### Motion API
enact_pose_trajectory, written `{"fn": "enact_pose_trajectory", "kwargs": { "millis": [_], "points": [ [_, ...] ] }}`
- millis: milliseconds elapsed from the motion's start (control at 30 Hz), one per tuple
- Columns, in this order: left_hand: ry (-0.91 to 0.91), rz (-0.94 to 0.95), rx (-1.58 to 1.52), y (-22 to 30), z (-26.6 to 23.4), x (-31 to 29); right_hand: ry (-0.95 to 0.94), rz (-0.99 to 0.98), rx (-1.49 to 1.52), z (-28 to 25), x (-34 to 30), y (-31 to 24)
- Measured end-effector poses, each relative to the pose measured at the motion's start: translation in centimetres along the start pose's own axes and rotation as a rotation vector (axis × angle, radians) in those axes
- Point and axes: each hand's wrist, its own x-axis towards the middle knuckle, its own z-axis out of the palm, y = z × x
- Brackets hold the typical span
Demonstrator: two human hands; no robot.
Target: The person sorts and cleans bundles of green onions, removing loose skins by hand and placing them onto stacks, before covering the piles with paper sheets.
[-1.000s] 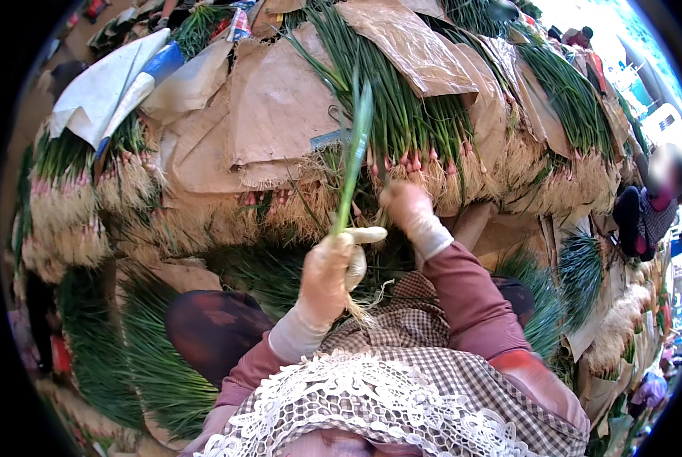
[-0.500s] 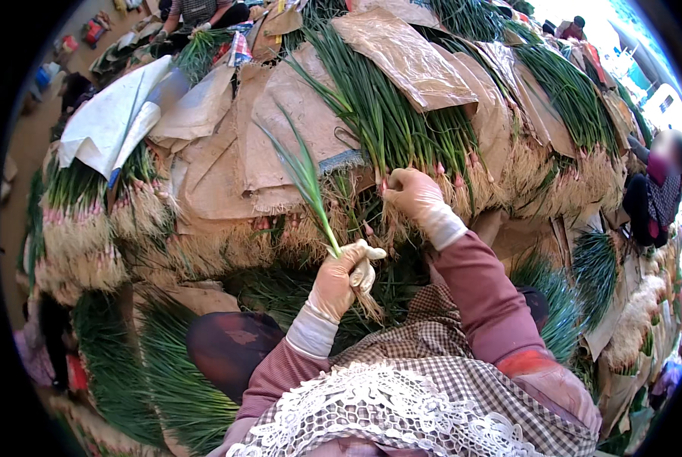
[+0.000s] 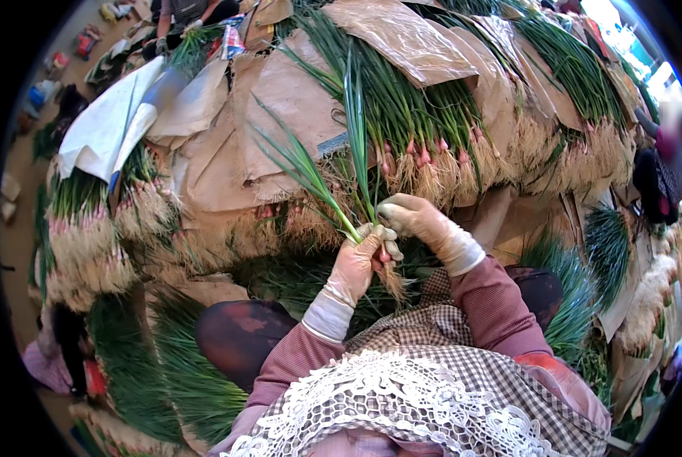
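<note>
My left hand (image 3: 360, 263), in a pale thin glove, is closed round a few stalks of green garlic (image 3: 316, 181); their leaves point up and away, and pale roots hang below the fist. Close beside it, my gloved right hand (image 3: 417, 218) pinches a darker green garlic stalk (image 3: 358, 137) low down, where it meets the left fingers. A pinkish bulb (image 3: 386, 254) shows at the left fist. Just beyond lies a row of green garlic (image 3: 409, 114), bulbs and roots toward me.
Brown paper sheets (image 3: 398, 38) and a white sheet (image 3: 108, 114) cover parts of the heap. More bundles (image 3: 82, 228) hang at the left. Cut-off view of leafy bundles (image 3: 196, 373) lies by my left knee. Another person (image 3: 664, 167) sits at the right, one (image 3: 185, 11) at the far left.
My right hand has drawn a stalk from the row back toward me, to my left hand. My left hand has moved slightly right and up, still holding its stalks.
</note>
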Motion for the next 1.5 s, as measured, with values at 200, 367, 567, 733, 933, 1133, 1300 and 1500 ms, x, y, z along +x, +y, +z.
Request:
{"fn": "enact_pose_trajectory", "kwargs": {
  "millis": [200, 367, 567, 733, 933, 1133, 1300, 1500],
  "points": [
    [0.013, -0.135, -0.505, 0.0, 1.2, -0.5, 0.405, -0.327, -0.824, 2.2, 2.1, 3.6],
    [-0.023, 0.191, -0.103, 3.3, 3.7, -2.5, -0.059, 0.113, -1.229, 0.0, 1.4, 3.7],
    [0.071, 0.080, -0.174, 1.7, 0.9, 0.0, 0.710, -0.204, -1.170, -1.8, 3.3, -4.5],
    [-0.032, -0.103, -0.127, 0.5, 0.7, 0.5, 0.788, -0.478, -1.224, -4.6, 6.0, -3.4],
    [0.107, 0.032, 0.074, 0.4, 0.0, 1.6, 0.281, -0.485, -0.871, 0.7, -1.1, 2.4],
    [0.128, 0.033, 0.180, -1.1, 1.0, 1.6, 0.009, -0.226, -0.073, -2.8, -0.4, 4.8],
    [-0.076, -0.109, -0.317, -0.5, 2.6, 0.1, 0.504, -0.603, -0.700, 0.8, 1.7, 2.7],
    [0.077, 0.164, 0.063, 1.2, 2.6, 0.1, -0.354, 0.095, -1.391, -0.1, 1.0, 5.4]
  ]
}}
